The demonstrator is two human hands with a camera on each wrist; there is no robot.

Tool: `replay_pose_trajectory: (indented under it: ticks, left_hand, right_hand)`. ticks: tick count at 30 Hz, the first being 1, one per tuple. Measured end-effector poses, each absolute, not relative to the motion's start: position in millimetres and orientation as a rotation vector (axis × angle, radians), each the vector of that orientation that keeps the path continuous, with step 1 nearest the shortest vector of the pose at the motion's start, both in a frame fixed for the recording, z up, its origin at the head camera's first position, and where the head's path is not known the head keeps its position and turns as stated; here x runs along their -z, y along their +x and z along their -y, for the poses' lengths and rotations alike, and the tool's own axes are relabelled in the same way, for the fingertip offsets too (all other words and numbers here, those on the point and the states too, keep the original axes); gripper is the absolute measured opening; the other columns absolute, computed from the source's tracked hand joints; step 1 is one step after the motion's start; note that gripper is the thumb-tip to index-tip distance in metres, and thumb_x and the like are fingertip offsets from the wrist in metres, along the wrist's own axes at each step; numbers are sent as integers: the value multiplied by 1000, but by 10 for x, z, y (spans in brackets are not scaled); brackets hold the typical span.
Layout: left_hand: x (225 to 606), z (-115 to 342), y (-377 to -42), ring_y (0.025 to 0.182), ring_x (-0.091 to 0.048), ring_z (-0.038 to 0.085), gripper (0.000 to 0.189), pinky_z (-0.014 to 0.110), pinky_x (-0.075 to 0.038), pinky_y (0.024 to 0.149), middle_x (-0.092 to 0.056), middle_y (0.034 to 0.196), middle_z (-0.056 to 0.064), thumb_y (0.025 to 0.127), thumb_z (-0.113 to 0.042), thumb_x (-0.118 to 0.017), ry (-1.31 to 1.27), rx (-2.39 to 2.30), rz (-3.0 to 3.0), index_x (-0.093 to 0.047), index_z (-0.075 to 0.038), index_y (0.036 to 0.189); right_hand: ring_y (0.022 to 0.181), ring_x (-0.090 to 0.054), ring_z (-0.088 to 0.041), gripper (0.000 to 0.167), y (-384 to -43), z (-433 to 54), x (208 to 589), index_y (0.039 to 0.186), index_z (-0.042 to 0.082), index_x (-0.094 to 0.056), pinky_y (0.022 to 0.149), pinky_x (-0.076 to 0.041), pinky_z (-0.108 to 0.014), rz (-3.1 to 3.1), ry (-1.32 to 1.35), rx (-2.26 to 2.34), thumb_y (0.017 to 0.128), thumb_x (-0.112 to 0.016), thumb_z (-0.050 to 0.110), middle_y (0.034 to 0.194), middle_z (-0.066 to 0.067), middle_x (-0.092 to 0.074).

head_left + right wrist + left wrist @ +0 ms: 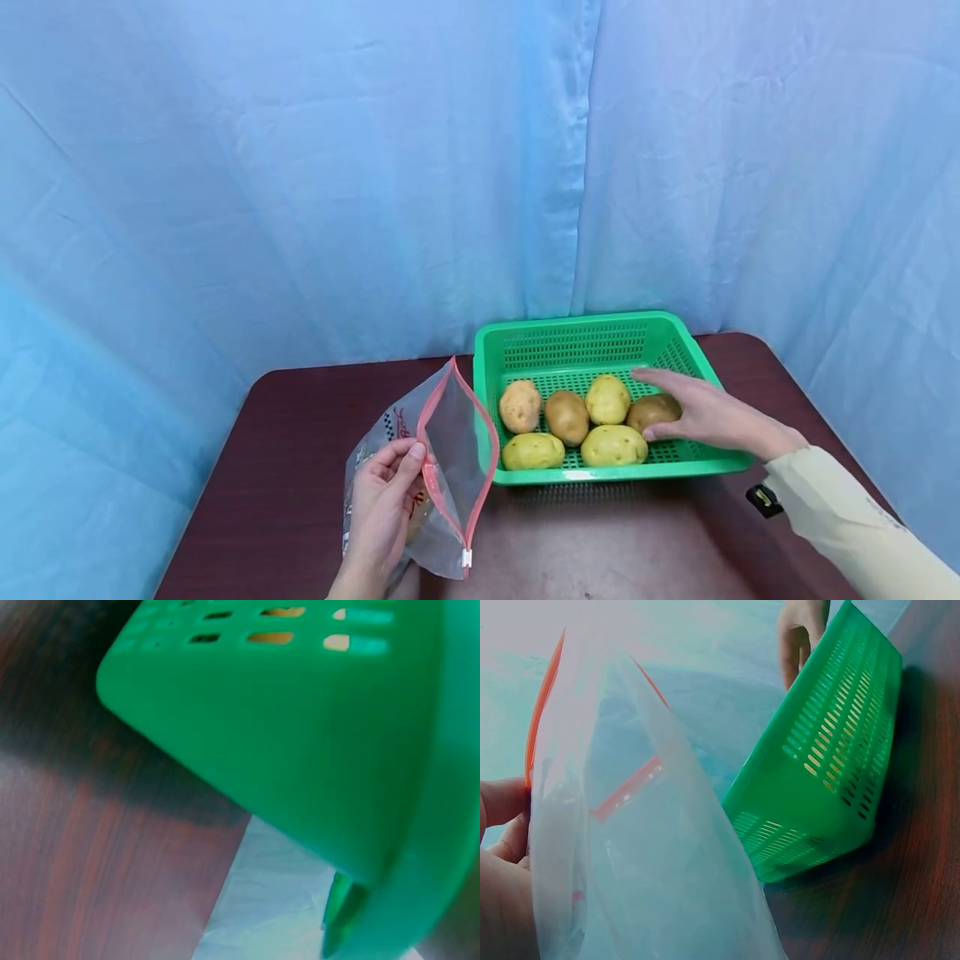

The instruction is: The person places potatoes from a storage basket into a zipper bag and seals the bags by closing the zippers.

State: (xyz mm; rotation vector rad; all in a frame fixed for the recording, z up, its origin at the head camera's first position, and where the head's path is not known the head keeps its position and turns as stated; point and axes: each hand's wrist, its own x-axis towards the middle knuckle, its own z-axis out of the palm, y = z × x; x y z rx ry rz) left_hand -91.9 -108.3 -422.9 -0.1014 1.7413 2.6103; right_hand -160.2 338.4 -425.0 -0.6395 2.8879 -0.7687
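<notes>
My left hand [382,500] pinches the pink rim of a clear slider zip bag [457,442], between thumb and fingers. The bag's mouth gapes toward the basket, and something tan shows dimly through its lower part. In the left wrist view the bag [675,862] fills the foreground. Over the right end of a green basket [577,475], my right hand [705,412] spreads its thumb and fingers about a brown potato [651,412]; whether they touch it is hard to tell. Beside it lie a yellow potato [608,400] and another yellow potato [614,446].
Further left in the basket are a brown potato [567,417], a pinkish tan potato [521,407] and a yellow potato [533,451]. The basket stands on a dark wooden table [300,467], with a blue curtain [375,183] behind. A white slider [467,558] sits at the bag's near corner.
</notes>
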Motion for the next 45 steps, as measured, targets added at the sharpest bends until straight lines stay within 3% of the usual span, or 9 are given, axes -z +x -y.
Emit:
replay_pose_trajectory:
  ticks: [6, 18, 25, 32, 41, 45]
  left_hand:
    - [4239, 1095, -920, 74, -67, 9, 8, 22, -57, 69, -72, 84, 1, 101, -4, -66, -106, -2617, -1736, -72, -9, 97]
    - [4263, 1098, -896, 74, -66, 8, 8, 22, -57, 68, -71, 84, 1, 101, -5, -67, -124, -2628, -1728, -72, -9, 96]
    - [4271, 1099, -903, 74, -66, 9, 7, 22, -57, 69, -71, 84, 2, 101, -5, -67, -104, -2632, -1742, -71, -8, 97]
    - [4271, 1103, -928, 73, -67, 8, 8, 22, -57, 69, -72, 84, 1, 101, -5, -66, -80, -2636, -1739, -72, -9, 97]
    - [4263, 1097, -931, 73, -66, 8, 5, 22, -57, 67, -70, 84, 2, 101, -6, -67, -102, -2641, -1739, -70, -7, 98]
    - [4253, 1072, -943, 72, -65, 9, 5, 22, -57, 67, -70, 83, 2, 101, -5, -67, -126, -2644, -1729, -70, -6, 98]
  right_hand:
    - [142, -42, -45, 90, -1671, -3397, 4290, 153, 6, -48, 107, -42, -64, -2867, -649, 689, 84, -82, 53, 154, -16, -49]
    - [137, -46, -48, 84, -1804, -3329, 4341, 147, 1, -52, 104, -45, -62, -2809, -677, 538, 82, -88, 41, 148, -22, -53]
    - [122, -57, -40, 75, -1830, -3301, 4353, 142, -1, -55, 87, -53, -48, -2775, -648, 461, 81, -90, 26, 141, -22, -57]
    - [119, -59, -45, 64, -1825, -3308, 4365, 135, -3, -60, 90, -52, -57, -2810, -654, 379, 81, -89, 16, 134, -24, -61]
    - [101, -60, -24, 52, -1735, -3346, 4201, 126, 6, -65, 78, -52, -42, -2924, -711, 463, 81, -90, 17, 119, -6, -66]
    - [103, -60, -23, 56, -1627, -3362, 4094, 128, 11, -65, 77, -52, -41, -3012, -687, 496, 80, -91, 20, 119, -3, -66]
